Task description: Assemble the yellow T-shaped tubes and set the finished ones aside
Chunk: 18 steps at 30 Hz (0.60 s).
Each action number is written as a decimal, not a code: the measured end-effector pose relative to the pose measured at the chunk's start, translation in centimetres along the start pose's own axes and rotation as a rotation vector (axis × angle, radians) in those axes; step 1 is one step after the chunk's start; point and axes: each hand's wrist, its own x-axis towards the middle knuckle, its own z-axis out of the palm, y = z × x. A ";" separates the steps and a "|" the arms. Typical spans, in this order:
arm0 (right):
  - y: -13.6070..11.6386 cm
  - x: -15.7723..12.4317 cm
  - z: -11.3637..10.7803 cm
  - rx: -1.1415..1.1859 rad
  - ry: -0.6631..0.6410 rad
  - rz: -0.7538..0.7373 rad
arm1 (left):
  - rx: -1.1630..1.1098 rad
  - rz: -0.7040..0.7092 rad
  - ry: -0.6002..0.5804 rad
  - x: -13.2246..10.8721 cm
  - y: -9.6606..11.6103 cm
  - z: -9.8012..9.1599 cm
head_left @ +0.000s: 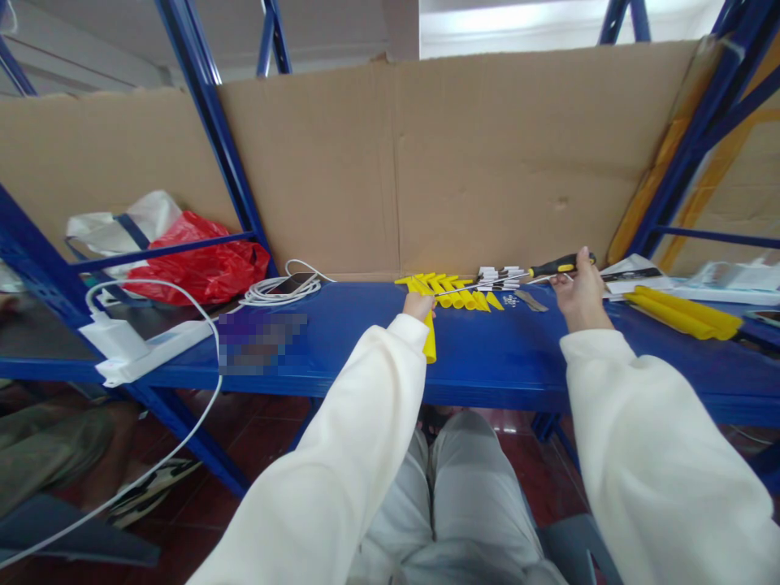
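Observation:
My left hand is closed around a yellow rolled tube, whose lower end points toward me. In my right hand is a screwdriver, held by the end of its black and yellow handle. Its long thin shaft runs leftward, and the tip reaches the tube near my left fingers. Behind my left hand lies a row of several yellow cone-like pieces on the blue shelf. Small black and white pieces are just beyond the shaft. A flat greyish strip rests between those pieces and my right hand.
Larger yellow rolls lie at the right. To the left are a coiled white cable, a power strip and a red plastic bag. A cardboard panel closes the back. Another person's leg shows at lower left.

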 end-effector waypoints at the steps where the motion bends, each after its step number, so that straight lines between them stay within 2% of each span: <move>1: 0.0 -0.3 0.2 -0.002 0.022 -0.001 | 0.000 0.002 -0.001 0.0 0.0 0.0; 9: -0.7 -0.6 0.3 0.085 -0.035 0.073 | -0.029 0.007 0.003 -0.2 0.1 0.0; 14: -0.6 -0.2 0.2 0.021 -0.083 0.030 | -0.066 -0.003 0.008 -0.3 0.1 0.0; 18: -0.4 -0.2 0.2 0.009 -0.049 -0.001 | -0.048 -0.007 0.008 -0.4 0.2 -0.1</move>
